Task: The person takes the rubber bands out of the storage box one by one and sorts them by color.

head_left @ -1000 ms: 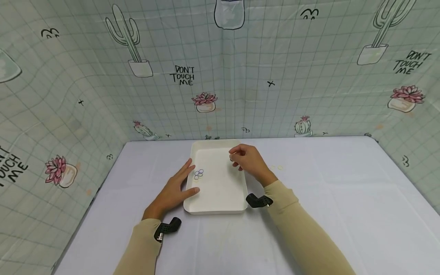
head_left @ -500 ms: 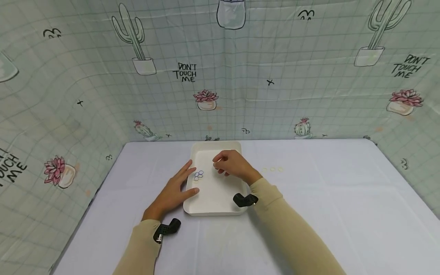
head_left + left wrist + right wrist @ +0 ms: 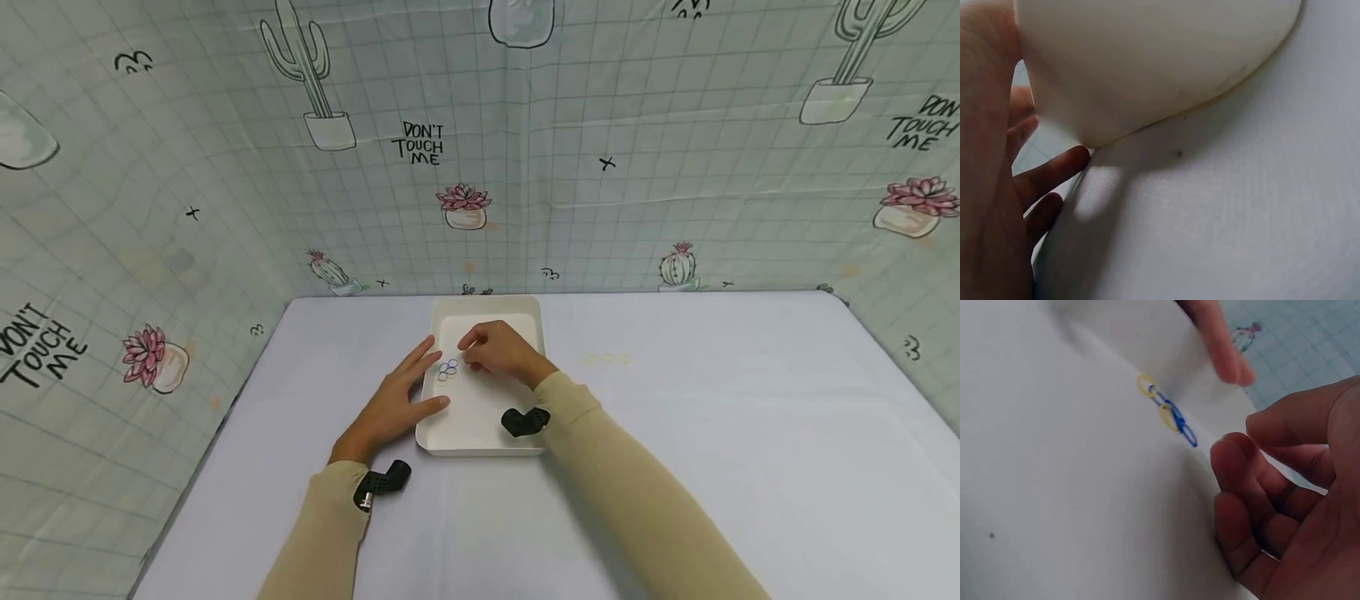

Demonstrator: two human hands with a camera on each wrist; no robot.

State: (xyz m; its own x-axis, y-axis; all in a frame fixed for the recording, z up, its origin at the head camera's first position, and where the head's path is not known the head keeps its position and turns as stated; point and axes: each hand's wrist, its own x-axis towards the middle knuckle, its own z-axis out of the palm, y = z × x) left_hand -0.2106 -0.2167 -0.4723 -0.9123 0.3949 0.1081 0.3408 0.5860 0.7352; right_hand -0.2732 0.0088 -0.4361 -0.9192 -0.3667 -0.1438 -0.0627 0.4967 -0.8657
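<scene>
A shallow white tray lies on the table. Against its left wall sit several thin blue rings, with two yellow rings among them in the right wrist view. My left hand rests at the tray's left edge, fingers spread and thumb over the rim. In the left wrist view its fingers lie along the outer wall. My right hand hovers over the tray just right of the rings, fingers curled, thumb and index tips close together. I cannot tell whether something thin is pinched there.
Faint yellow rings lie in a row on the white tablecloth, right of the tray. A grid-patterned curtain with cactus prints stands behind the table and along the left side.
My right hand has moved left from the tray's right edge to beside the rings, uncovering one more yellow ring on the table. The left hand stays put; the head view has shifted slightly.
</scene>
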